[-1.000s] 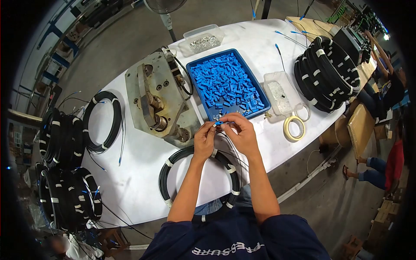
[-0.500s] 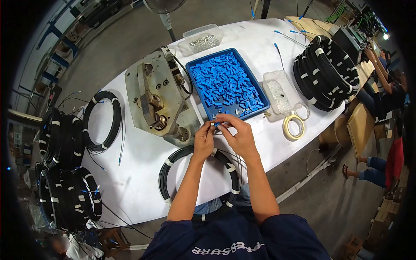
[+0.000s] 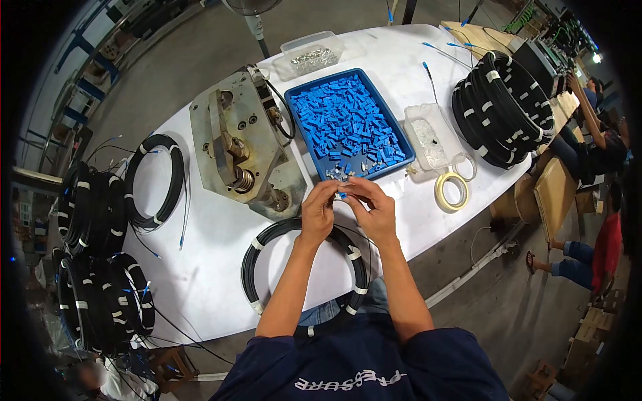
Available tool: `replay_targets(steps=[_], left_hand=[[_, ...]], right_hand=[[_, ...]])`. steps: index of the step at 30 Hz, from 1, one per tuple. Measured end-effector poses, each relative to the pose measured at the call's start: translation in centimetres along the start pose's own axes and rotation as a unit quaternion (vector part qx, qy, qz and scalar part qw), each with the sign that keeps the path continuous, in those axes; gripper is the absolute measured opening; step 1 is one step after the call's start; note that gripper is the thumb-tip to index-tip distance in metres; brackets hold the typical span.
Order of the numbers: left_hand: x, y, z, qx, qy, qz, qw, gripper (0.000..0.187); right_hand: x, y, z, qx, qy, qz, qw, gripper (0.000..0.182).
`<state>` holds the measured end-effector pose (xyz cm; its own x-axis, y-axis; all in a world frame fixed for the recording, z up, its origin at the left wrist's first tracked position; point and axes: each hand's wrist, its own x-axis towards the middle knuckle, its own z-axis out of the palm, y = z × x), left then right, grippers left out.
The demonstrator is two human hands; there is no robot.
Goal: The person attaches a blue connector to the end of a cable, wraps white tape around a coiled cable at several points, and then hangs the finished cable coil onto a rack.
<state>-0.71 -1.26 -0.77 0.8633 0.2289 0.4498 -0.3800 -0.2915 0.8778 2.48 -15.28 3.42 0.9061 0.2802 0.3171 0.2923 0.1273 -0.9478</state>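
My left hand [image 3: 317, 212] and my right hand [image 3: 376, 212] meet at the near edge of the blue tray [image 3: 310, 151], both with fingers pinched. Between the fingertips shows a small blue connector [image 3: 343, 195], mostly covered by the fingers. A thin black cable [image 3: 358, 232] runs from near my right hand toward the black cable coil [image 3: 251, 267], which lies beneath my forearms and is bound with white tape. Many loose blue connector pieces [image 3: 348, 120] fill the tray, with a few small pale bits [image 3: 334, 172] close to my fingertips.
Left of the tray stands a metal press-like machine [image 3: 251, 144]. A clear box of metal parts [image 3: 314, 59], another clear box [image 3: 428, 140] and a tape roll [image 3: 452, 192] lie around it. Stacked cable coils stand right [image 3: 495, 113] and left [image 3: 100, 220]. Other people [image 3: 595, 134] are at the right.
My hands stay together near the tray's edge, with the fingers shifted around the blue connector. My left fingers now curl further over it. The whole view has tilted slightly.
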Motion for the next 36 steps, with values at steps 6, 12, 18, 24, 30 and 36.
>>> replay_targets(steps=[6, 12, 18, 24, 30, 36], left_hand=[[0.0, -0.1, 0.3, 0.001, 0.004, 0.017, 1.0, 0.045], [-0.3, -0.2, 0.2, 0.004, -0.009, 0.0, 1.0, 0.047], [-0.2, 0.0, 0.1, 0.006, -0.015, -0.006, 1.0, 0.049], [0.1, 0.5, 0.2, 0.034, -0.005, 0.025, 0.999, 0.043], [0.3, 0.7, 0.3, 0.02, -0.005, 0.021, 1.0, 0.042], [0.1, 0.9, 0.2, 0.042, -0.004, -0.011, 0.999, 0.047]], right_hand=[[-0.3, 0.4, -0.4, 0.014, -0.001, 0.001, 1.0, 0.04], [-0.8, 1.1, 0.0, 0.023, 0.018, -0.023, 0.999, 0.048], [-1.1, 1.2, 0.1, 0.008, 0.016, -0.031, 0.999, 0.056], [-1.2, 1.2, 0.2, 0.016, 0.028, -0.028, 0.999, 0.054], [-1.3, 1.2, 0.3, 0.009, 0.029, -0.032, 0.999, 0.053], [-1.3, 1.0, 0.3, 0.012, 0.041, -0.037, 0.998, 0.045]])
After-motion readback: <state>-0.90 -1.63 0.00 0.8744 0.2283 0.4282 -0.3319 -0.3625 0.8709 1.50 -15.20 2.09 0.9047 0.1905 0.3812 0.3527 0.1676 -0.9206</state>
